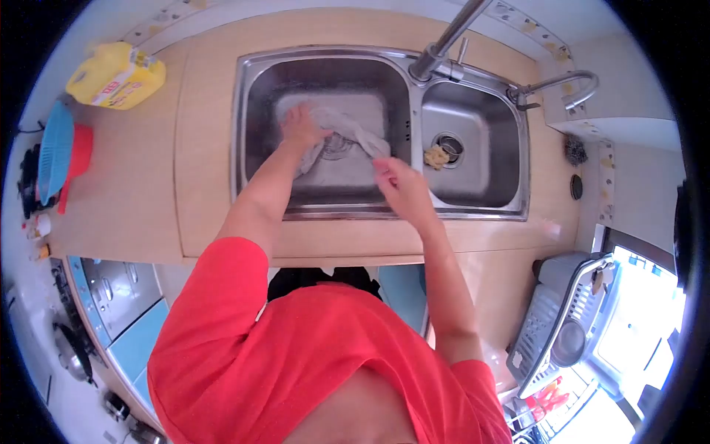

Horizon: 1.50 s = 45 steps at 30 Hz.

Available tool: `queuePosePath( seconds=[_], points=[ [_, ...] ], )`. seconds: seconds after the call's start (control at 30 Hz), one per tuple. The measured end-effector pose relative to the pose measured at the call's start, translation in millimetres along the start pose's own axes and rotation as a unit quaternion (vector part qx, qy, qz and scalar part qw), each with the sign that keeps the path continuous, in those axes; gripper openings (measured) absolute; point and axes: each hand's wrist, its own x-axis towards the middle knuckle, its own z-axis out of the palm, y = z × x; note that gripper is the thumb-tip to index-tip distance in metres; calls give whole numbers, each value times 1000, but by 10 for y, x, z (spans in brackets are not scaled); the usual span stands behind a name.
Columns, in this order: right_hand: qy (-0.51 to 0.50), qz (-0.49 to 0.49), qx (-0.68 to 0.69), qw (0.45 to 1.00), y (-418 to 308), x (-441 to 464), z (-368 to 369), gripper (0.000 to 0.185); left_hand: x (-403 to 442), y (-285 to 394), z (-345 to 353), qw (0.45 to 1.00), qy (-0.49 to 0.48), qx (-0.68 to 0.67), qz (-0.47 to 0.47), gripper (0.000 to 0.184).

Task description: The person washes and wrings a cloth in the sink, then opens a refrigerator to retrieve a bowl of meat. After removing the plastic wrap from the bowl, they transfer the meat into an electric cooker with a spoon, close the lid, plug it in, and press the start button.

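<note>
A wet, light grey cloth lies bunched in a curve across the large left basin of the steel sink. My left hand is spread over the cloth's left part, fingers apart, over the basin floor. At the cloth's right end, my right hand is closed on it, near the basin's front right corner. Part of the cloth is hidden under my left hand and forearm. Over the divider, a yellowish clump sits beside the drain strainer in the small right basin.
The main faucet rises behind the divider, with a smaller curved tap at the right. A yellow jug and blue and red baskets stand on the left counter. A grey dish rack is at lower right.
</note>
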Motion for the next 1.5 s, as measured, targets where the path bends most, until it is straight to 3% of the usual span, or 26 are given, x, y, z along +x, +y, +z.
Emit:
queuePosePath(
  seconds=[0.13, 0.23, 0.33, 0.43, 0.47, 0.57, 0.7, 0.8, 0.93, 1.0, 1.03, 1.1, 1.13, 1.2, 1.3, 1.37, 1.4, 1.5],
  points=[
    [-8, -11, 21, 1000, 18, -186, -94, 23, 59, -47, 442, 987, -107, -87, -77, 75],
    [-6, -12, 20, 1000, 30, -239, -167, 23, 26, -347, 368, 981, -146, 90, 94, 64],
    [-7, -11, 31, 999, 9, -211, -204, 23, 89, -410, -161, 962, -259, 90, -17, 60],
    [-15, -9, 79, 997, -22, -172, -108, 23, 150, -529, -271, 979, -170, -108, -23, 65],
    [-24, 1, 90, 996, -25, -148, -59, 22, 204, -678, -2, 935, -57, -351, -17, 57],
    [-74, 91, 232, 966, -52, -50, 153, 27, -462, -243, -700, 744, -60, -664, 32, 52],
    [-77, 261, 483, 832, -66, 141, 531, 51, -951, -44, -1185, 618, -53, -774, 127, 52],
    [-1, 402, 636, 659, -208, 435, 729, 81, -1204, 43, -1363, 567, -99, -797, 185, 52],
    [-39, 237, 814, 530, -175, 841, 904, 88, -1449, -89, -1292, 513, -155, -818, 209, 68],
    [12, 264, 772, 578, -275, 980, 1015, 56, -1332, -415, -1144, 462, -192, -831, 243, 80],
    [45, 266, 756, 597, -102, 1127, 1193, 44, -1317, -474, -1212, 473, -188, -831, 224, 73],
    [112, 302, 748, 580, -555, 885, 950, 34, -1221, -634, -1300, 391, -148, -881, 222, 57],
    [77, 281, 796, 531, -552, 913, 1008, 32, -1134, -665, -1298, 397, -112, -892, 182, 50],
    [29, 234, 822, 518, -778, 859, 973, 29, -893, -670, -1221, 407, -35, -908, 97, 41],
    [15, 207, 836, 509, -1266, 771, 1025, 29, -438, -726, -585, 298, -179, -915, 207, 45],
    [31, 186, 822, 538, -1281, 868, 1286, 38, -548, -479, -415, 290, -170, -928, 162, 43],
    [87, 213, 797, 558, -1284, 942, 1396, 48, -633, -389, -414, 289, -170, -931, 145, 43],
    [103, 219, 839, 487, -1361, 717, 1159, 56, -748, -244, -598, 321, -181, -922, 117, 41]
  ],
)
